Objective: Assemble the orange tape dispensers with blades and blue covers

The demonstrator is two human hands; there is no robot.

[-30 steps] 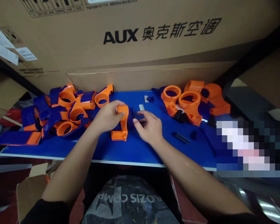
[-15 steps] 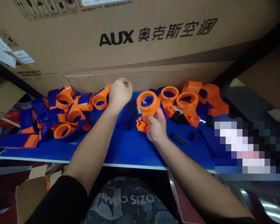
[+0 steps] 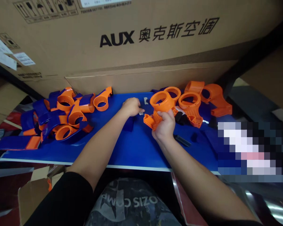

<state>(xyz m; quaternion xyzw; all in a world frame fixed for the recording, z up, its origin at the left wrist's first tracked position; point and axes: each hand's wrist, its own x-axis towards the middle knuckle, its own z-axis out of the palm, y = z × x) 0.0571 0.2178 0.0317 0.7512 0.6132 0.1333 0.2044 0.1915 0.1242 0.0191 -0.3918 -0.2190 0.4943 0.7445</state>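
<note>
Your right hand [image 3: 164, 126] clamps the orange ring holder [image 3: 163, 106] above the bench [image 3: 129, 149]; your left hand [image 3: 131, 107] is at the small pale piece [image 3: 141, 113], pinching or not I cannot tell; this seems a picking-up step, needing next a careful fingertip grip

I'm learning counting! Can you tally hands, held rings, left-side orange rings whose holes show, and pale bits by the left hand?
Left hand, right hand: 2
Held orange ring: 1
Left-side orange rings: 4
Pale bits: 2
Total: 9
</note>
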